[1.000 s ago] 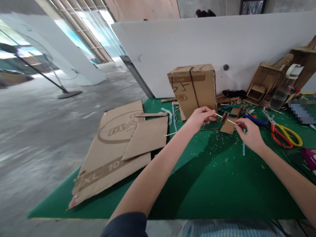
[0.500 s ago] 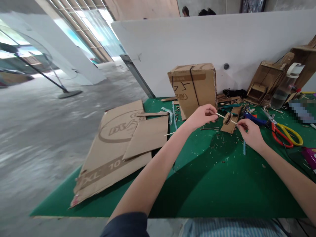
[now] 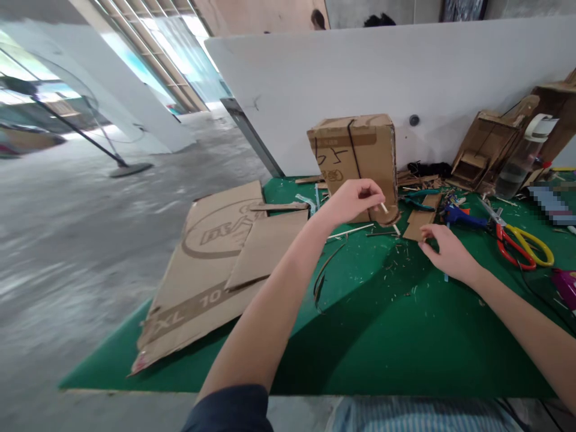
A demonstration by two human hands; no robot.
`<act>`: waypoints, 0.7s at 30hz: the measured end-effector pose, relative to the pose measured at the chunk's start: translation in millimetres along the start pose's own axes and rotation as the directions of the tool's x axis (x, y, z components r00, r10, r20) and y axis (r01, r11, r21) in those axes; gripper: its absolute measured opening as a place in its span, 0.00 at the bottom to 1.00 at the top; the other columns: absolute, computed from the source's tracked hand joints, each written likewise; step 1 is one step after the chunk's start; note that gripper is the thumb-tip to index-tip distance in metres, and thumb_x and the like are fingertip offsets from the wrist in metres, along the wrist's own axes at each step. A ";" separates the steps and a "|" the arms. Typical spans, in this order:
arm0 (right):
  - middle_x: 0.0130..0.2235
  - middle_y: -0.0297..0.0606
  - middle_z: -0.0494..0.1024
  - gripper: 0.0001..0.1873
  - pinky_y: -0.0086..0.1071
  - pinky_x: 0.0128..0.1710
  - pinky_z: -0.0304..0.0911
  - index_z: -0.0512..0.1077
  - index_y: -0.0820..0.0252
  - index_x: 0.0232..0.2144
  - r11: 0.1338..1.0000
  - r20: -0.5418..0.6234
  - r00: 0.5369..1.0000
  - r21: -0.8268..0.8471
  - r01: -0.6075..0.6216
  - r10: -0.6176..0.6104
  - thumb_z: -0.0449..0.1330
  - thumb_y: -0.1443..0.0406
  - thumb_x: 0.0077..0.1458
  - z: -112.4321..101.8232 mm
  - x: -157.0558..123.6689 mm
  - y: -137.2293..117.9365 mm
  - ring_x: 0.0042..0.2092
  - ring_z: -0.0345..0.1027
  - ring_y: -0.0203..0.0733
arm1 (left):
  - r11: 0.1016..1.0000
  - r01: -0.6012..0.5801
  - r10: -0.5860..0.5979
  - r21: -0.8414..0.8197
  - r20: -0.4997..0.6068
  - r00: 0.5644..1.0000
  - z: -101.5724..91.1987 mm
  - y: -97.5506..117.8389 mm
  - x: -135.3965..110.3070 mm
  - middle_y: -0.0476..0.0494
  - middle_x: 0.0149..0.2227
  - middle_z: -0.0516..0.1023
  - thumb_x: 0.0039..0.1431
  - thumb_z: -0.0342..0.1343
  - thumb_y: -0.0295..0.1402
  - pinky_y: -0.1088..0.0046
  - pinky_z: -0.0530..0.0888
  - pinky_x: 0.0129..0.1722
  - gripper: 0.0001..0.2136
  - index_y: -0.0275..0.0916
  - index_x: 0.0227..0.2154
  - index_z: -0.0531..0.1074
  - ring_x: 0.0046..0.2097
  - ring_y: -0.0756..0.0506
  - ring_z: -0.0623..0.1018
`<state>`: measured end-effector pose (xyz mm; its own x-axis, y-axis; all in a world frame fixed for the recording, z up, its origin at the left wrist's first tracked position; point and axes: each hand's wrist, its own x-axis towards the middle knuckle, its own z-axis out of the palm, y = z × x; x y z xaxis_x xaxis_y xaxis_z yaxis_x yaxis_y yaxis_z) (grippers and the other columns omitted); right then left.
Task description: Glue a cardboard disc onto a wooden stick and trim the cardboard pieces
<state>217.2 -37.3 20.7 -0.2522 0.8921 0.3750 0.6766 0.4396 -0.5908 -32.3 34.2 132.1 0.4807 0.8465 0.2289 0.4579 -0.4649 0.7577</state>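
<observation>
My left hand (image 3: pixel 353 201) is closed in a pinch on a thin wooden stick (image 3: pixel 384 208). The stick slants down to the right and carries a small cardboard wheel (image 3: pixel 389 219) near its lower end, just in front of the upright cardboard box (image 3: pixel 355 153). My right hand (image 3: pixel 445 252) hovers low over the green mat (image 3: pixel 387 324), fingers loosely curled and apart, holding nothing. It is nearest to a flat cardboard scrap (image 3: pixel 416 223).
Flat cardboard sheets (image 3: pixel 216 264) hang over the mat's left edge. Red-and-yellow scissors (image 3: pixel 524 245), a blue glue gun (image 3: pixel 459 216), teal pliers (image 3: pixel 420 198), a bottle (image 3: pixel 522 159) and a cardboard model (image 3: pixel 483 150) crowd the right back. A white partition (image 3: pixel 360 66) stands behind.
My right hand has let go of the stick and dropped to the mat. My left hand has drawn the stick and its wheel left, toward the box.
</observation>
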 end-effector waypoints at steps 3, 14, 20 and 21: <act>0.43 0.44 0.75 0.15 0.47 0.47 0.64 0.67 0.57 0.48 0.966 0.090 0.991 -0.229 0.120 -0.101 0.53 0.62 0.59 -2.4 -1.2 0.8 0.46 0.67 0.50 | 0.994 0.010 -0.007 0.108 -0.030 1.000 -15.3 -0.8 -2.2 0.45 0.28 0.79 0.55 0.58 0.36 0.71 0.71 0.33 0.07 0.38 0.31 0.75 0.31 0.48 0.76; 0.45 0.45 0.75 0.14 0.44 0.46 0.63 0.69 0.61 0.47 0.870 0.220 0.943 -0.378 0.317 -0.248 0.49 0.66 0.62 -2.1 -3.2 -12.0 0.46 0.66 0.49 | 0.973 -0.020 0.042 0.228 -0.090 0.995 -20.6 6.5 -5.8 0.46 0.33 0.81 0.55 0.58 0.35 0.70 0.73 0.37 0.06 0.40 0.30 0.78 0.35 0.48 0.78; 0.46 0.44 0.76 0.15 0.43 0.48 0.62 0.69 0.60 0.48 0.848 0.303 0.909 -0.361 0.388 -0.287 0.49 0.68 0.62 0.9 -5.5 -19.6 0.48 0.66 0.48 | 0.990 -0.057 0.086 0.125 -0.244 0.966 -26.3 3.9 -4.8 0.44 0.33 0.81 0.53 0.60 0.34 0.69 0.74 0.37 0.07 0.37 0.33 0.77 0.35 0.47 0.78; 0.45 0.44 0.76 0.15 0.43 0.47 0.62 0.70 0.60 0.47 0.853 0.299 0.912 -0.360 0.379 -0.279 0.49 0.68 0.62 0.8 -5.5 -18.8 0.48 0.66 0.48 | 0.992 -0.067 0.093 0.105 -0.265 0.960 -27.7 2.3 -4.4 0.44 0.32 0.80 0.52 0.61 0.34 0.69 0.74 0.37 0.08 0.37 0.34 0.77 0.35 0.47 0.79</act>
<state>205.3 -50.4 29.2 -0.6259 0.7225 0.2938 0.7302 0.6752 -0.1049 -54.2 36.6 149.8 0.3055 0.8382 0.4518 0.5007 -0.5450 0.6725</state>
